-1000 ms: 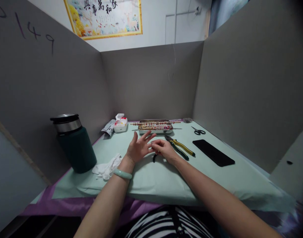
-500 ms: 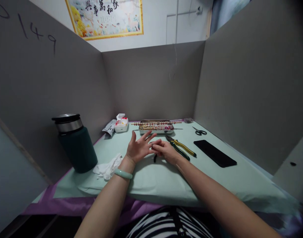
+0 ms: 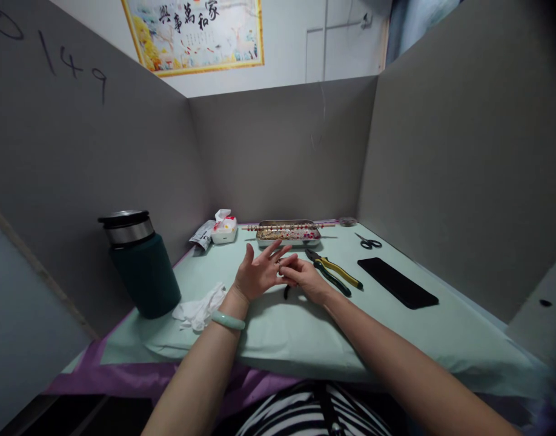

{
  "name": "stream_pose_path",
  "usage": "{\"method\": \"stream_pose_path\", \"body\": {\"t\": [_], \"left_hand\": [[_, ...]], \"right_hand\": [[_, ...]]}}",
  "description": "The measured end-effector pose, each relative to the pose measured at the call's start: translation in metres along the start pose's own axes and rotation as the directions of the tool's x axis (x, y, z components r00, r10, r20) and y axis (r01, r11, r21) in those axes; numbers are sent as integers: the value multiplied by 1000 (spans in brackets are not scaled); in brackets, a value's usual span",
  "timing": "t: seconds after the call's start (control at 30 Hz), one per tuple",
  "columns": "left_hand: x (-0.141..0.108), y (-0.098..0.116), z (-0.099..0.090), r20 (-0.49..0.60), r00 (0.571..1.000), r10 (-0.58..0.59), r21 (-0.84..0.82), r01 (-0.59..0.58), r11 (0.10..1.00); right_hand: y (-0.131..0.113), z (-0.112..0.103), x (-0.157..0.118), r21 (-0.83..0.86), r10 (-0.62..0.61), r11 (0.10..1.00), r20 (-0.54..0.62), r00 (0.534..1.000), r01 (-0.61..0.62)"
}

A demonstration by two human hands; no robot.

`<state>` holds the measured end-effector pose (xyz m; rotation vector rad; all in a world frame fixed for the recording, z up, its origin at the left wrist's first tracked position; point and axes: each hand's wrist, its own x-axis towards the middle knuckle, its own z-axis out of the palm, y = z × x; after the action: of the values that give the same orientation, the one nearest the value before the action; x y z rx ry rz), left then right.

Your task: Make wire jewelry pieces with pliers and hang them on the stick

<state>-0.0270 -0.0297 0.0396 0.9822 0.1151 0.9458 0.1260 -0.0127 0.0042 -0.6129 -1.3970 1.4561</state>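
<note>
- Dark green bottle (image 3: pixel 146 275) upright on the worktop (image 3: pixel 305 342), its black lid on and its contents hidden
- Crumpled white tissue (image 3: pixel 198 310) beside the bottle, close to the pale green bangle (image 3: pixel 229 320) on the left wrist
- Silvery packet (image 3: pixel 202 235) towards the back; I cannot tell what it holds
- White box (image 3: pixel 224 235) just beside the packet, marked in red and yellow, white paper rising from its top
- Left hand (image 3: pixel 258 275) held above the worktop, palm up, thumb and fingers spread apart
- Small ring (image 3: pixel 279 264) at a finger of the left hand, right where the two hands meet; its detail is too small to tell
- Black curved piece (image 3: pixel 286 293) on the worktop below the fingers, partly hidden
- Shallow metal tray (image 3: pixel 300 244) behind both hands, filled with loose beads, gold-coloured on the left, paler then red and pink on the right; a stick strung with beads (image 3: pixel 284 227) lies across it, overhanging both ends
- Right hand (image 3: pixel 303 277) with thumb and fingertips pinched together on the small ring
- Pliers (image 3: pixel 337 274) with yellow and green handles, just beyond the right hand
- Scissors (image 3: pixel 369 243), then a flat black slab (image 3: pixel 397 283), both well apart from the hands
</note>
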Motion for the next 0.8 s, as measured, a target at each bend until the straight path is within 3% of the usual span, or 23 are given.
{"method": "stream_pose_path", "body": {"t": [0.13, 0.23, 0.37, 0.7, 0.8], "left_hand": [[0, -1, -1, 1, 1000, -3, 9, 3, 1000], [0, -1, 1, -7, 1000, -8, 24, 8, 1000], [0, 0, 3, -36, 999, -2, 43, 4, 999], [-2, 4, 1, -28, 1000, -6, 57, 8, 998], [-2, 4, -8, -105, 994, 15, 133, -1, 991]], "right_hand": [[0, 1, 0, 3, 31, 999, 35, 999, -32], [-1, 2, -1, -26, 41, 999, 0, 999, -41], [0, 0, 0, -49, 3, 999, -63, 998, -6], [-4, -9, 0, -44, -46, 998, -62, 997, 43], [-7, -16, 2, -33, -48, 998, -102, 994, 45]]}}
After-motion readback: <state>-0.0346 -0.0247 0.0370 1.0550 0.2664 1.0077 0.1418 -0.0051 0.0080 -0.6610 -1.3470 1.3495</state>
